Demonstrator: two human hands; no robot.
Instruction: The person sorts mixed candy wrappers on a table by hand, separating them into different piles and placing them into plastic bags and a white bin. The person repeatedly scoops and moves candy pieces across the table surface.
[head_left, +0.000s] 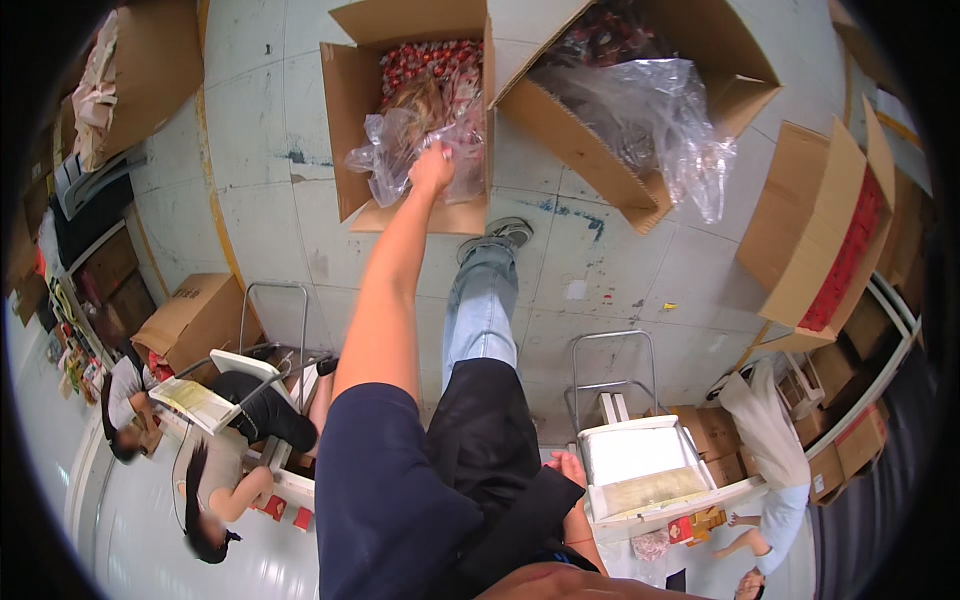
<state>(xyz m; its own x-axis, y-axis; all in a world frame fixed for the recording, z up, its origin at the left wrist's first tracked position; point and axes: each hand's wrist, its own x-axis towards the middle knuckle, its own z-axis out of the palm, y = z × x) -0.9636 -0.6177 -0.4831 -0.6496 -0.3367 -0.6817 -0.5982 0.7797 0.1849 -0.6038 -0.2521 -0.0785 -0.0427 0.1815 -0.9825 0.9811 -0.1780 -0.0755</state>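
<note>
My left hand (433, 171) reaches down into an open cardboard box (409, 219), its fingers closed on a clear plastic bag (382, 176) that lines the box. Many small red-wrapped pieces (427, 60) lie inside at the far end, beside crumpled brownish wrapping (420, 101). Close to my body at the right is my right hand (568, 469), partly covered by black cloth; whether it holds anything cannot be told. A second open box (585, 146), to the right, has a loose clear plastic bag (652, 97) spilling over its edge.
A tall open box with red contents (817, 225) stands at the right. Metal-framed chairs (615, 337) (274, 285) flank me, near worktables with red items. Two people (217, 480) (124, 405) are at the left, another (780, 480) at the right. My shoe (510, 231) is near the first box.
</note>
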